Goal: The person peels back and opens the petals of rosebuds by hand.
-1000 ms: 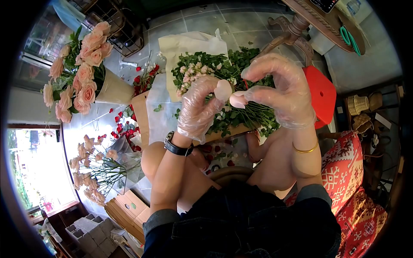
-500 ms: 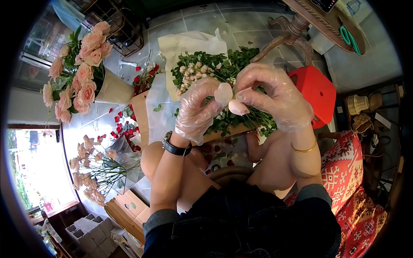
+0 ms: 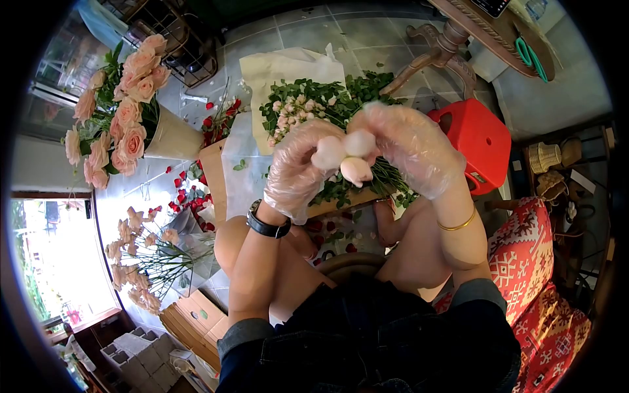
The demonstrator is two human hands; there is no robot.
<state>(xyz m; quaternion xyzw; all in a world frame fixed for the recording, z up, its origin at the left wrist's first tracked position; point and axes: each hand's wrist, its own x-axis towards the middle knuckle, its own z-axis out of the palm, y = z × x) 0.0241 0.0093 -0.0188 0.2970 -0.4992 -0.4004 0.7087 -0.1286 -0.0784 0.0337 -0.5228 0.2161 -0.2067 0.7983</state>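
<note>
Between my hands is a pale pink rose bud [image 3: 356,171] with two whitish outer petals [image 3: 329,154] spread away from it. My left hand [image 3: 298,167], in a clear plastic glove, is closed at the flower's left side; its fingertips and the stem are mostly hidden. From the right, my right hand [image 3: 413,147], gloved too, has its fingers pinched at the upper petal [image 3: 360,143], with the tips partly out of sight. Below the hands lies a bunch of small pale roses [image 3: 298,112] with green leaves, on cream wrapping paper [image 3: 255,65].
At left, a white bucket [image 3: 173,134] holds large pink roses [image 3: 133,139]. More pale roses [image 3: 134,275] lie lower left. Red petals [image 3: 190,193] litter the tiled floor. A red stool [image 3: 488,147] stands right, near a carved wooden table [image 3: 452,39].
My right hand has shifted left and closer to the bud. A second petal now stands out beside the first. The bud has moved slightly left and down.
</note>
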